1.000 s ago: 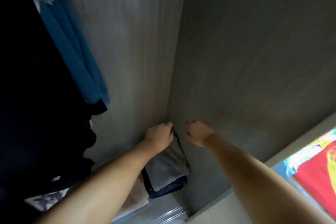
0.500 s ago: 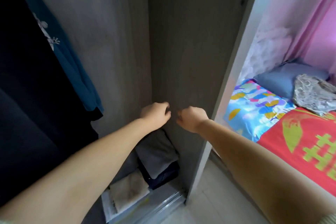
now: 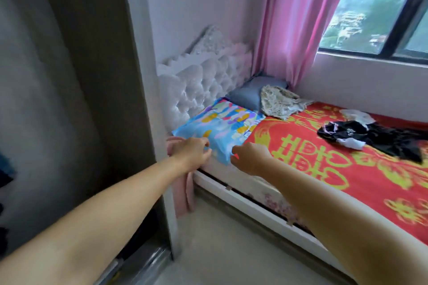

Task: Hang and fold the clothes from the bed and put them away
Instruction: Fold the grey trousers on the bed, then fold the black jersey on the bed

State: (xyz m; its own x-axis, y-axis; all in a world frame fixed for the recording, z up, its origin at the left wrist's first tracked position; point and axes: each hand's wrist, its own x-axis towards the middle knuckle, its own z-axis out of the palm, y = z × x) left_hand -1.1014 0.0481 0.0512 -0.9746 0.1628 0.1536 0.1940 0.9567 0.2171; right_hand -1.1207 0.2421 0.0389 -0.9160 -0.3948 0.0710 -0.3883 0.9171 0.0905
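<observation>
The black garment [image 3: 375, 137] lies crumpled on the red bedspread [image 3: 347, 169] at the right of the frame, its heap stretching roughly left to right and running out of the picture at the right edge. It sits to the right of and a little above both hands, well apart from them. The right hand [image 3: 251, 157] is the nearer of the two, so a reach across the spread would likely fall to that arm. Both hands hang in mid-frame over the near corner of the bed, fingers loosely curled and empty; the left hand [image 3: 193, 152] hovers just beside the edge of the patterned blue pillow [image 3: 220, 127], though whether it touches the pillow I cannot tell.

A small white garment [image 3: 357, 115] lies just above the black one, touching or nearly so. Further left, toward the head of the bed, a pale printed garment [image 3: 281, 102] is bunched against a plain grey-blue pillow [image 3: 251, 93]. Nothing stands between the right hand and the black heap but bare spread.

The tufted white headboard [image 3: 203, 85] rises in the upper middle, a pink curtain [image 3: 298, 21] and window [image 3: 382, 7] fill the upper right, and the wardrobe side panel [image 3: 97, 76] takes up the left. A pink cloth [image 3: 183, 196] hangs at the bed corner below the left hand.
</observation>
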